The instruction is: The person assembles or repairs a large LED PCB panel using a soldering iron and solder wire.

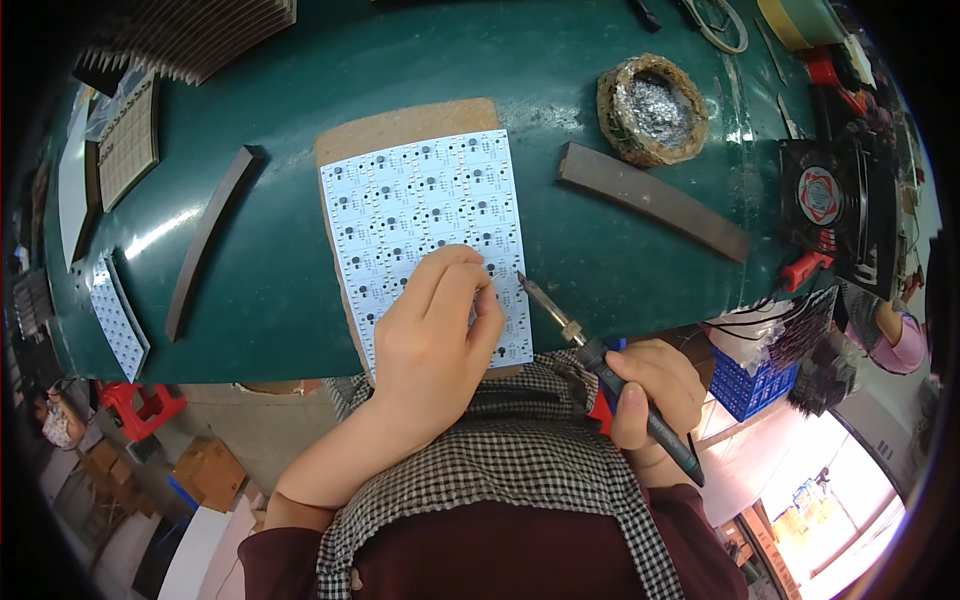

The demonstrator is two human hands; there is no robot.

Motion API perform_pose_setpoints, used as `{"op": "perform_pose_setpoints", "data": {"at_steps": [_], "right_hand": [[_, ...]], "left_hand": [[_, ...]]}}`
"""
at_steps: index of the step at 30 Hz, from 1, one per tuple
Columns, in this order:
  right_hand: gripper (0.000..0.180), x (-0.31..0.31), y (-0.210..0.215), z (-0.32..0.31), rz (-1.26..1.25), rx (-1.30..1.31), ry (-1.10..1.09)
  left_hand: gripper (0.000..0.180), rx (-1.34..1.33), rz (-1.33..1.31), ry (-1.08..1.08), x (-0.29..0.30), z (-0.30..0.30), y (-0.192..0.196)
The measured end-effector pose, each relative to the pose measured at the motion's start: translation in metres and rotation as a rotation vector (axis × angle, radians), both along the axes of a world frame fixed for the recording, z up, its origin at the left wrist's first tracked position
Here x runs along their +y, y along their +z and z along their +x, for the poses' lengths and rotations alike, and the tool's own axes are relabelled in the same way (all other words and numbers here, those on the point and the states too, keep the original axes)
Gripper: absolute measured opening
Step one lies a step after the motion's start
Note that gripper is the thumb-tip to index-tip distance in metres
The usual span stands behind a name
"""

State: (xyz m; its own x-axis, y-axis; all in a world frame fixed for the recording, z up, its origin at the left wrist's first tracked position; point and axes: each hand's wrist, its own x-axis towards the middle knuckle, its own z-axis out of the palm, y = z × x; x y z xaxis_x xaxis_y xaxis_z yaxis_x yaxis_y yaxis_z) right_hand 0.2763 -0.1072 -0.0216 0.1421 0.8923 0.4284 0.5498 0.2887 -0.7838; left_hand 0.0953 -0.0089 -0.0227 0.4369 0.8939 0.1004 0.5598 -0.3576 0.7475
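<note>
A: Which colours do you see on the table (300, 250)?

B: The table is dark green. The board (425, 215) on it is white with a regular pattern of small black dots and grey marks. Under it lies a brown pad (400, 125).

A: And the iron (610, 375)?

B: It has a dark handle and a silver tip. The two strips (205, 240) are dark grey. The fan (835, 215) is black with a red and white centre.

A: The apron (500, 470)?

B: Small black-and-white checks, over dark red sleeves.
</note>
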Motion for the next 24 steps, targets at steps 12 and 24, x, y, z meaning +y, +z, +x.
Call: {"op": "perform_pose_setpoints", "data": {"at_steps": [12, 24], "right_hand": [[0.018, 0.005, 0.002, -0.006, -0.024, -0.019, 0.017], [0.017, -0.012, 0.007, -0.003, -0.038, -0.055, 0.017]], "left_hand": [[0.015, 0.009, 0.019, -0.008, 0.0, 0.0, 0.0], [0.016, -0.03, -0.036, -0.017, -0.015, -0.005, 0.003]]}}
